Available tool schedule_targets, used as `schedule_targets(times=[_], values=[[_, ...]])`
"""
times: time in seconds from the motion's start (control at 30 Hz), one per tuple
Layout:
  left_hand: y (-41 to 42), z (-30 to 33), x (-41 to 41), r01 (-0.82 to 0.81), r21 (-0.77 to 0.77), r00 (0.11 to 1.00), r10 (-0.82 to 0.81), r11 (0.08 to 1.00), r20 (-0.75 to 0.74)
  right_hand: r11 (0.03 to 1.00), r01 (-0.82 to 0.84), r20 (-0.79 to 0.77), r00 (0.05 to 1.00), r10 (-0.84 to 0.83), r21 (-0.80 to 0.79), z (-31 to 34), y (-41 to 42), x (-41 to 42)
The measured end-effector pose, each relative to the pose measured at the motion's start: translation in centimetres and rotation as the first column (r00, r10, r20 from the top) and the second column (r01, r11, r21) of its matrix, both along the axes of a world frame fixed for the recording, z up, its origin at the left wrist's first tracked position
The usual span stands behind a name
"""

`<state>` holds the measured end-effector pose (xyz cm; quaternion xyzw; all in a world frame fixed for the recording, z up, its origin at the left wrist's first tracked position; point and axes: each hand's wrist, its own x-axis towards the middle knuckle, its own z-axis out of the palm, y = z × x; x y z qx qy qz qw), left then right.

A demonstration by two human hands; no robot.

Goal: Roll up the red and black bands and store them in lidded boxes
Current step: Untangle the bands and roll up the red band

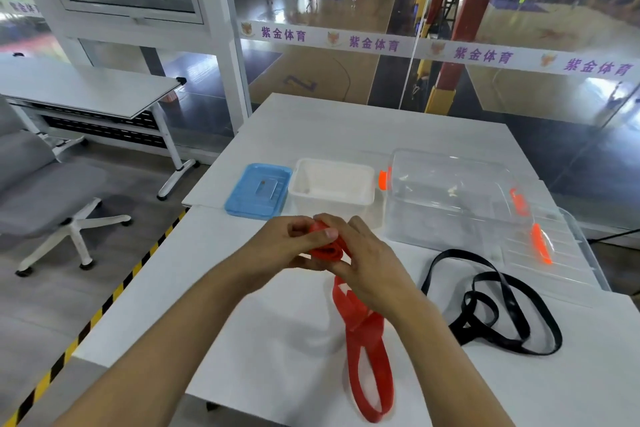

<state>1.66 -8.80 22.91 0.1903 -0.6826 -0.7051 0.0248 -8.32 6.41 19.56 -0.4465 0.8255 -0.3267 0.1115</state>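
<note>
At the far left of the white table lies a blue lid, with an open white box just beside it. In front of these, the left hand and right hand meet, both clamped on the coiled end of the red band, whose loose loop trails toward the near edge. Farther right, the black band lies tangled near a clear box and its clear lid.
</note>
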Motion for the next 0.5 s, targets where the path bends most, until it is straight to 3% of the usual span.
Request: schedule_targets(times=[0.13, 0.27, 0.37, 0.5], values=[[-1.7, 1.0, -0.1, 0.093, -0.164, 0.996, -0.089, 0.982, 0.032, 0.997, -0.059, -0.049, 0.997, 0.061, 0.041, 0.5, 0.1, -0.7], [-1.0, 0.4, -0.1, 0.021, -0.28, 0.999, -0.034, 0.96, -0.041, 0.999, -0.02, -0.034, 0.999, 0.021, 0.027, 0.5, 0.1, -0.6], [0.0, -0.4, 0.0, -0.09, -0.231, 0.99, 0.063, 0.969, -0.123, 0.998, 0.036, 0.006, 0.999, -0.036, -0.048, 0.2, 0.1, -0.3], [1.7, -1.3, -0.5, -0.341, -0.02, 0.926, 0.332, 0.94, -0.181, 0.974, 0.211, 0.093, 0.975, -0.204, -0.077, -0.7, -0.2, 0.5]])
